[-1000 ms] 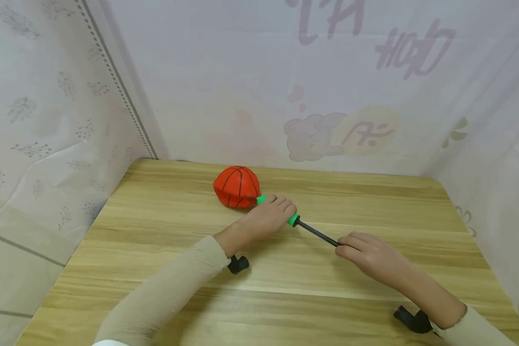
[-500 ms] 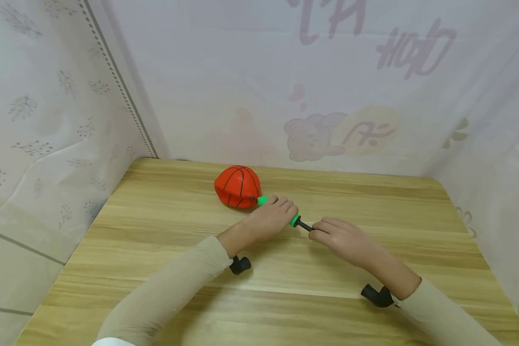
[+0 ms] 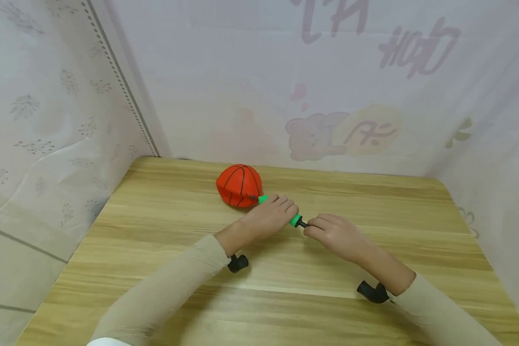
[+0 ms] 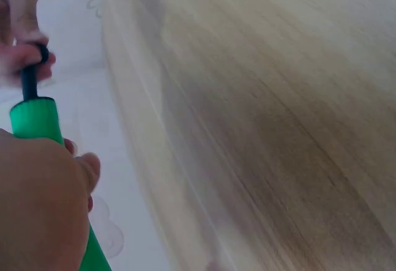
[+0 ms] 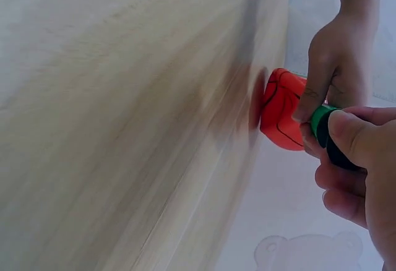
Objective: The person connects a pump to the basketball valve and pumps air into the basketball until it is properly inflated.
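My left hand point(image 3: 269, 217) grips the green barrel of a hand pump point(image 4: 37, 119), its fingers wrapped round the middle. The pump's front end meets a red ball point(image 3: 239, 186) with black basketball lines, partly deflated and creased at its lower side. With thumb and fingers my right hand point(image 3: 335, 235) pinches the pump's black handle point(image 5: 341, 153) at the rear. Only a short length of dark rod shows between handle and barrel. In the right wrist view the ball sits beyond the left hand, partly hidden by it.
A wooden table point(image 3: 294, 307) lies under both arms. Pale printed cloth point(image 3: 225, 86) hangs behind it and along both sides. Black wrist-worn pieces point(image 3: 239, 263) stick out below each forearm, close over the tabletop.
My right hand has moved left and slightly up toward the left hand, pushing the long dark rod into the barrel. The left hand and ball have hardly moved.
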